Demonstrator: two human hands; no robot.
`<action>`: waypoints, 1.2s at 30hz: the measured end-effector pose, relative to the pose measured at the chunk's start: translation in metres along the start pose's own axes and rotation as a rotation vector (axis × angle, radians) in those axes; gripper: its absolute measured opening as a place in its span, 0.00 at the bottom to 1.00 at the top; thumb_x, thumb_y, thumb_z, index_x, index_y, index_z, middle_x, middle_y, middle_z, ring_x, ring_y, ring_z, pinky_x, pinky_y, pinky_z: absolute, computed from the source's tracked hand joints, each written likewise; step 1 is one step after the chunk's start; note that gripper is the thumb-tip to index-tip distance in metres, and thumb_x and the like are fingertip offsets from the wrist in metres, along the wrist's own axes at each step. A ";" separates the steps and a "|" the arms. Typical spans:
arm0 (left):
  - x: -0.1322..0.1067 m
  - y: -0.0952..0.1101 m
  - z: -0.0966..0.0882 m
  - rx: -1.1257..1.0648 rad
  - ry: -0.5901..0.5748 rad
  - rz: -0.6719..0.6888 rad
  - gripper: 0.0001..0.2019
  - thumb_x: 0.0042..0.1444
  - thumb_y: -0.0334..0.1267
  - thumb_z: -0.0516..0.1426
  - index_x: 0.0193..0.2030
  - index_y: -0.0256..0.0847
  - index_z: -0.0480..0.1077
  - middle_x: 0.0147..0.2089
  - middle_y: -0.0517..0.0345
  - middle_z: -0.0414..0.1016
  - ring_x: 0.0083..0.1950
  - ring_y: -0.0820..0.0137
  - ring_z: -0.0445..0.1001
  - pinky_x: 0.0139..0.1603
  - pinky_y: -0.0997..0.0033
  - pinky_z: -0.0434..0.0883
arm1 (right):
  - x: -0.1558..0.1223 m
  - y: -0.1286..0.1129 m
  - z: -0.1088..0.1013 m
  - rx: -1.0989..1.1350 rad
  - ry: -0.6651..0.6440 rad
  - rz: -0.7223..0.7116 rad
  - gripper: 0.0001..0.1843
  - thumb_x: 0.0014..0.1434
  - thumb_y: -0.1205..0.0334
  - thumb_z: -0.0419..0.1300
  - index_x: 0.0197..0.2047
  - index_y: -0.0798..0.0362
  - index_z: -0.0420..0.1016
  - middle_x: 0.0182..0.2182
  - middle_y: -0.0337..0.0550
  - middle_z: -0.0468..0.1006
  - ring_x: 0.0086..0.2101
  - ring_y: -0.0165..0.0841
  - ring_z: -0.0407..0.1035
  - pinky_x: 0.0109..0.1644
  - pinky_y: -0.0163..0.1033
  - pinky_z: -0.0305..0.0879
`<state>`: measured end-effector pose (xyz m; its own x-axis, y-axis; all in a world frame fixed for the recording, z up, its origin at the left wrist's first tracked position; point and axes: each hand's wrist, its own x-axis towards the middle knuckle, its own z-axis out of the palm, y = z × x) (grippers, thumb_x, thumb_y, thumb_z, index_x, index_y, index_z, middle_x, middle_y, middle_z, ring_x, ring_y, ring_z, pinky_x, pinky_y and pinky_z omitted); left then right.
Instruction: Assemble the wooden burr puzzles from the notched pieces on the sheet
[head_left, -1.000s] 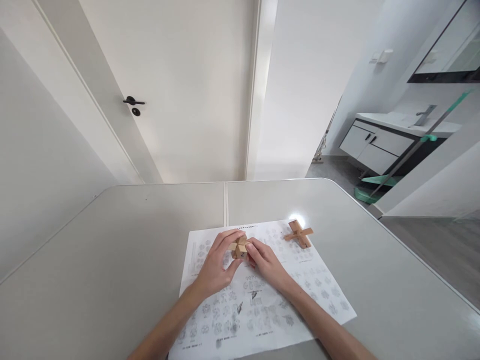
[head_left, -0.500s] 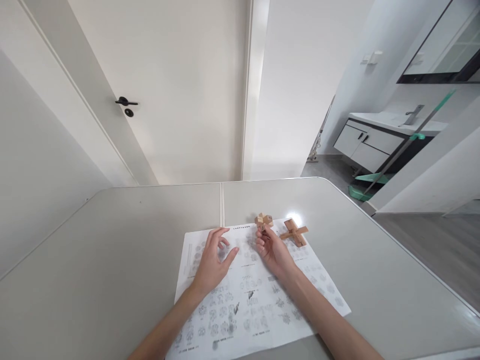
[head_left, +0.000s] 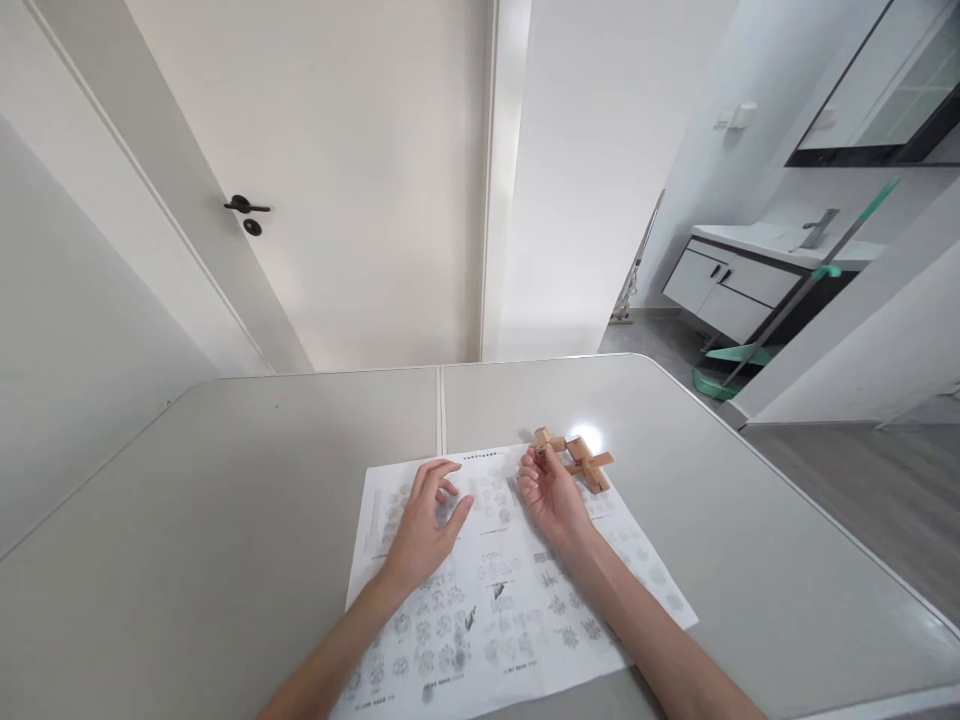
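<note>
My right hand (head_left: pixel 553 490) is closed round a small wooden puzzle piece assembly (head_left: pixel 549 438), pinched between thumb and fingers above the far edge of the sheet. Just right of it, a cross-shaped wooden puzzle part (head_left: pixel 592 465) lies at the sheet's upper right edge; the held one overlaps it in view. My left hand (head_left: pixel 429 520) rests over the left part of the paper, empty, its thumb and fingers apart and curved. Beneath both hands lies a white printed sheet (head_left: pixel 517 640) with rows of small grey diagrams, too small to read.
A light grey table (head_left: pixel 187 530) with a seam running down its middle carries the sheet. Beyond its far edge stands a white door (head_left: pixel 360 200) with a black handle. At the right are a washbasin cabinet (head_left: pixel 731 275) and a green dustpan (head_left: pixel 720 385).
My right hand has shifted right with the wooden puzzle piece assembly, bringing it close beside the cross-shaped part. My left hand stays almost still.
</note>
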<state>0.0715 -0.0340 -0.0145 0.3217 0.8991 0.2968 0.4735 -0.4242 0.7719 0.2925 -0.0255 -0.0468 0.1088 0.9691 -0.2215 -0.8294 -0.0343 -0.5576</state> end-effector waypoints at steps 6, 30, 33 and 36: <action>0.001 -0.002 0.001 0.007 0.002 0.011 0.15 0.69 0.42 0.56 0.60 0.49 0.66 0.59 0.52 0.67 0.45 0.69 0.75 0.50 0.64 0.76 | -0.006 0.001 0.009 -0.032 0.007 0.007 0.19 0.58 0.43 0.70 0.36 0.49 0.73 0.26 0.35 0.69 0.22 0.28 0.61 0.23 0.35 0.65; 0.015 0.008 -0.016 -0.084 -0.002 -0.093 0.14 0.65 0.51 0.57 0.37 0.44 0.75 0.40 0.55 0.79 0.38 0.66 0.75 0.38 0.70 0.72 | -0.023 0.001 0.030 -0.171 -0.152 0.100 0.19 0.55 0.50 0.74 0.32 0.54 0.74 0.26 0.34 0.69 0.23 0.24 0.58 0.24 0.31 0.60; 0.020 0.003 -0.023 -0.111 0.034 -0.194 0.16 0.63 0.54 0.58 0.37 0.43 0.76 0.36 0.56 0.78 0.36 0.67 0.74 0.36 0.72 0.71 | -0.026 -0.003 0.027 -0.147 -0.140 0.102 0.18 0.56 0.51 0.74 0.33 0.55 0.75 0.26 0.34 0.70 0.23 0.24 0.58 0.25 0.31 0.59; 0.025 -0.005 -0.030 -0.154 0.076 -0.257 0.17 0.61 0.55 0.59 0.37 0.43 0.76 0.35 0.57 0.78 0.38 0.66 0.76 0.39 0.72 0.72 | -0.035 -0.010 0.019 -0.150 -0.140 0.105 0.18 0.56 0.50 0.74 0.34 0.55 0.75 0.25 0.34 0.69 0.22 0.23 0.57 0.23 0.30 0.58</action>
<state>0.0525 -0.0066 0.0059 0.1427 0.9828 0.1173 0.3998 -0.1656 0.9015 0.2866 -0.0543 -0.0182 -0.0592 0.9824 -0.1772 -0.7400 -0.1623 -0.6527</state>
